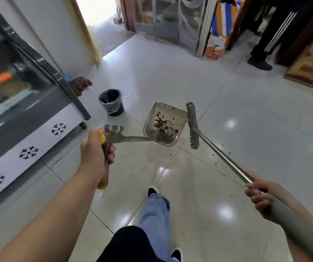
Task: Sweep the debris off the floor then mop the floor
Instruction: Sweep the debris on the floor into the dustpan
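Left hand [95, 148] wraps tight round the dustpan [164, 125] handle, pan lifted off the floor with debris [163, 125] heaped inside. Right hand [259, 197] grips the broom [193, 125] pole, brush head raised just beside the pan. Sweeping looks nearly done; a few specks remain on the floor [246, 114]. Next call: tip it into the bin [112, 102] ahead-left, keeping the pan level. Mop [81, 85] waits behind it.

Both forearms are bare and reach forward, spread apart. The left hand [95, 148] is raised, fingers curled round an upright handle [105, 161]. The right hand [261, 198], nearer and lower, grips a slanted pole [225, 157]. One leg [154, 214] is stepped forward between them.
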Tool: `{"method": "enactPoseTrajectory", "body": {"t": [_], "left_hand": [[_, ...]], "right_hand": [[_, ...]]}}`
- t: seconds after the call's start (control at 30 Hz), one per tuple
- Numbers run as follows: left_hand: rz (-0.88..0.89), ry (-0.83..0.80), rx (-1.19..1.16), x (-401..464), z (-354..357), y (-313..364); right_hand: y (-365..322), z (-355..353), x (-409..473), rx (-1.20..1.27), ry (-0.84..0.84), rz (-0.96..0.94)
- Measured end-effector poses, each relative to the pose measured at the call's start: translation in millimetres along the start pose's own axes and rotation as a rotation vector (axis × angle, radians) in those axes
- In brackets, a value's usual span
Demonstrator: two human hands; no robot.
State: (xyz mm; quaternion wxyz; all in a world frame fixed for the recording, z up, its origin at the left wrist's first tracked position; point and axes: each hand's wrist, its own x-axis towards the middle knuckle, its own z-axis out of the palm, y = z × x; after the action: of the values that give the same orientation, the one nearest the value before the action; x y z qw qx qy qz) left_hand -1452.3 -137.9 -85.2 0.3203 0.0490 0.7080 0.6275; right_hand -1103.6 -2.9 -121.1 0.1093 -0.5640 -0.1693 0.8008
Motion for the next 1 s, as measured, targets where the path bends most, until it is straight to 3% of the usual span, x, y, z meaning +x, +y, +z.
{"method": "enactPoseTrajectory", "body": {"t": [0.5, 0.77, 1.0], "left_hand": [[-0.126, 0.048, -0.046, 243.7, 119.9, 69.9], [-0.171, 0.079, -0.012, 335.6, 182.5, 96.7], [-0.175, 0.27, -0.028, 400.5, 275.0, 123.1]], "right_hand": [[-246.1, 142.3, 143.3, -0.201, 0.04, 0.02], [-356.0, 164.9, 227.8, -0.2, 0.005, 0.087], [-494.6, 191.6, 334.9, -0.339, -0.098, 0.188]]}}
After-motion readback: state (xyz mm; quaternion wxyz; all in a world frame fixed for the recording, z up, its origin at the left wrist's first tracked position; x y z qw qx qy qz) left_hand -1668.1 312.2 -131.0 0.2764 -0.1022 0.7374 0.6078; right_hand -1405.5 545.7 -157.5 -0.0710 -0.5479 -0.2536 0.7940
